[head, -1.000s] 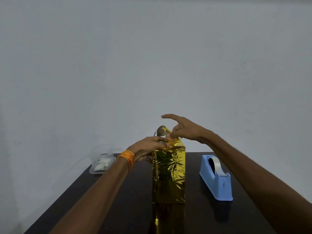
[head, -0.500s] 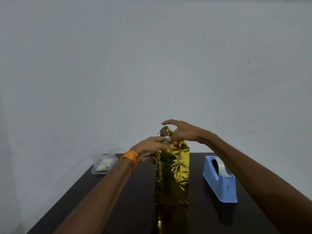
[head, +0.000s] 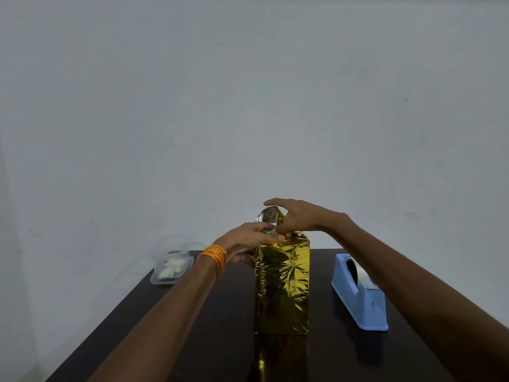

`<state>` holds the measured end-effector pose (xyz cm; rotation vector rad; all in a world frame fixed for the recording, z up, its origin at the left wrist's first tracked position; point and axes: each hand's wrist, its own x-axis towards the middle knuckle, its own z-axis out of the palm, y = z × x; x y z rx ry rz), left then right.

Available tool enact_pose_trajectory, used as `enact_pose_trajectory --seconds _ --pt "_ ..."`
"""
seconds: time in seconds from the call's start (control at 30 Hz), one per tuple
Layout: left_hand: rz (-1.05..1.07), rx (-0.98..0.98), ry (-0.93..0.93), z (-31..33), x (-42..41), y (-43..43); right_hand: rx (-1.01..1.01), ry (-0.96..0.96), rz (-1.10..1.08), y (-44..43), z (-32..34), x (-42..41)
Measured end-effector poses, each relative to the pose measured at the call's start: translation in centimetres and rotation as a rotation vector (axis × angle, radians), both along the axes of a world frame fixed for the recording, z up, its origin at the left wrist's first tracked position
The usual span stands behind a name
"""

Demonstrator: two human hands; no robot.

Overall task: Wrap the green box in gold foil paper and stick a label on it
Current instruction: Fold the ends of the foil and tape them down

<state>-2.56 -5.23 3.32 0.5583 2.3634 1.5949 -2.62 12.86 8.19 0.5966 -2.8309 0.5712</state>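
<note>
Findings: the box (head: 281, 288) stands upright at mid-table (head: 209, 326), between a clear container (head: 172, 267) at the far left and a tape dispenser (head: 360, 296) on the right. Its sides are already covered in foil.

We judge it light and stiff under the wrap. The foil itself looks thin and slick, and it should crease easily and tear if pulled hard. The box is best held by its upper corners, with the fold worked along the top edges and kept clear of the loose flap (head: 271, 216), which is standing up.

The left hand (head: 248, 238) grips the top of the box, fingers laid across the near edge. The right hand (head: 300, 216) has its fingers extended over and behind the flap, and its thumb presses at the flap's base.

Compared with a second ago, the right index finger has come down closer over the flap tip. The left-hand grip, the box and the dispenser are unchanged. No tape or label is seen on the box.
</note>
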Motion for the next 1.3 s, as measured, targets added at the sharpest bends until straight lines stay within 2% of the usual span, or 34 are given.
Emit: enact_pose_trajectory --seconds 0.13,0.27,0.4,0.57,0.67,0.73,0.97,1.1,1.3 --pt "0.003 -0.01 0.002 0.0 0.2 0.1 0.167 0.066 -0.157 0.7 -0.3 -0.5" --pt "0.01 -0.002 0.001 0.2 0.2 0.0 0.118 0.145 -0.272 1.8 -1.9 -0.6" --pt "0.017 -0.016 0.015 0.2 0.3 0.1 -0.181 0.168 -0.237 2.0 -3.2 -0.1" --pt "0.009 -0.012 0.005 0.4 0.8 0.1 -0.521 -0.065 -0.182 2.0 -4.0 -0.1" --pt "0.009 -0.017 0.006 0.4 0.8 0.1 -0.801 -0.173 -0.208 2.3 -4.9 -0.3" --pt "0.005 -0.016 0.009 0.5 1.0 0.1 -0.894 -0.223 -0.202 2.2 -5.4 -0.1" --pt "0.036 -0.07 0.022 0.6 1.0 0.2 -0.915 -0.251 -0.183 2.0 -5.7 0.4" --pt "0.083 -0.117 0.062 0.8 0.7 0.9 -0.863 -0.233 -0.195 2.1 -5.9 0.3" --pt "0.279 0.098 0.245 1.2 0.1 1.6 -0.829 -0.21 -0.255 2.0 -6.4 0.1"
